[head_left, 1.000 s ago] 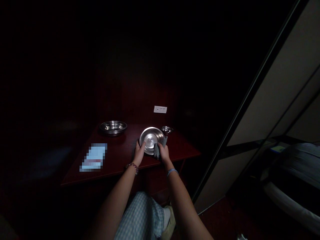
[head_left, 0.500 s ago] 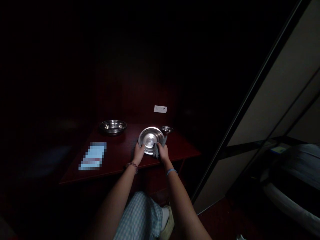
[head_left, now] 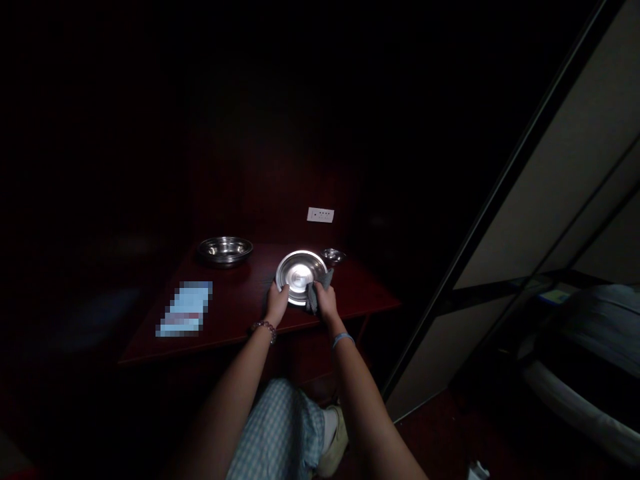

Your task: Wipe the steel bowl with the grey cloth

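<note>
We log the steel plate (head_left: 300,275) tilted toward us on the red table (head_left: 235,313), just in front of the white socket panel (head_left: 321,215). Our left hand (head_left: 277,303) curls its fingers over the plate's rim. Our right hand (head_left: 325,301) is closed around a grey cloth (head_left: 315,293) pressed against the plate. A steel bowl (head_left: 225,249) sits well left of the panel.

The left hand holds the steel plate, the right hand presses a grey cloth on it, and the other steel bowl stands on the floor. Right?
No: in the head view the steel bowl stands on the table, left of the steel plate. The left hand, right hand and grey cloth are as stated.
</note>
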